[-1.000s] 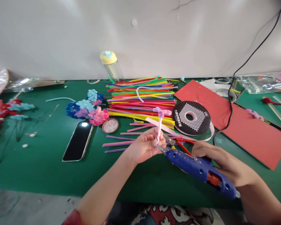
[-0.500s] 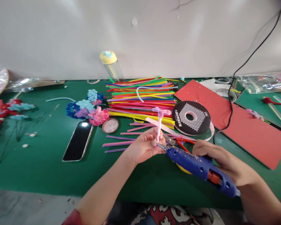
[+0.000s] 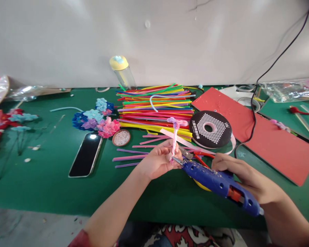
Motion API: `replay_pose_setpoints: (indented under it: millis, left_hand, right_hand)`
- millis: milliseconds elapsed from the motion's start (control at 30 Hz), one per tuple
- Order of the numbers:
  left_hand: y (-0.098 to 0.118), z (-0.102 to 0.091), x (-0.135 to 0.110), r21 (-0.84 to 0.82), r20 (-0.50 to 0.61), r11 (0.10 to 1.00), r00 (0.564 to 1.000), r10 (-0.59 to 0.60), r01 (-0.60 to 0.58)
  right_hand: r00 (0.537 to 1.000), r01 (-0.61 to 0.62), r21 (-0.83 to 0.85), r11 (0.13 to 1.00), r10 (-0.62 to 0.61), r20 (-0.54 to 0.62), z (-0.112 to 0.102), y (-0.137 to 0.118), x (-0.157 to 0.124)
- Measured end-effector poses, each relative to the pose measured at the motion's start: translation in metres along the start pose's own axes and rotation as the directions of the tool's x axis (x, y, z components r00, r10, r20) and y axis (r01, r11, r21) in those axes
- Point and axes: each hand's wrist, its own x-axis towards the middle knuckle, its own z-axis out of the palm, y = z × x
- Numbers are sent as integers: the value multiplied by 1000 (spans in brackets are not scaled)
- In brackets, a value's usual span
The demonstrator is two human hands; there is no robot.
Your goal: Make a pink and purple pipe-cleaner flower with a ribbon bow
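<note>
Between its fingertips, my left hand (image 3: 161,159) pinches a pink and purple pipe-cleaner flower (image 3: 175,132), stem upright and bloom at the top. My right hand (image 3: 240,173) grips a blue hot glue gun (image 3: 213,181) whose metal nozzle meets the stem's lower end at my left fingertips. Whether glue comes out is too small to see. Partly hidden behind the gun lie red-handled scissors (image 3: 202,160). Loose pink and purple pipe cleaners (image 3: 130,157) are spread to the left, below a big multicoloured pile of pipe cleaners (image 3: 154,109).
A black ribbon spool (image 3: 199,128) and a red board (image 3: 260,133) lie at the right, crossed by a black cable (image 3: 253,109). Leftward are a phone (image 3: 84,156), a bead dish (image 3: 121,138) and fuzzy flowers (image 3: 94,118). A yellow-lidded bottle (image 3: 123,73) stands at the back.
</note>
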Motion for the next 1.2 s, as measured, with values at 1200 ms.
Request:
replay_pose_setpoints:
  millis: [1200]
  left_hand:
    - [0, 1, -1, -28, 30, 1000, 1000, 3, -2]
  right_hand:
    - [999, 28, -14, 1000, -28, -15, -1, -2, 1]
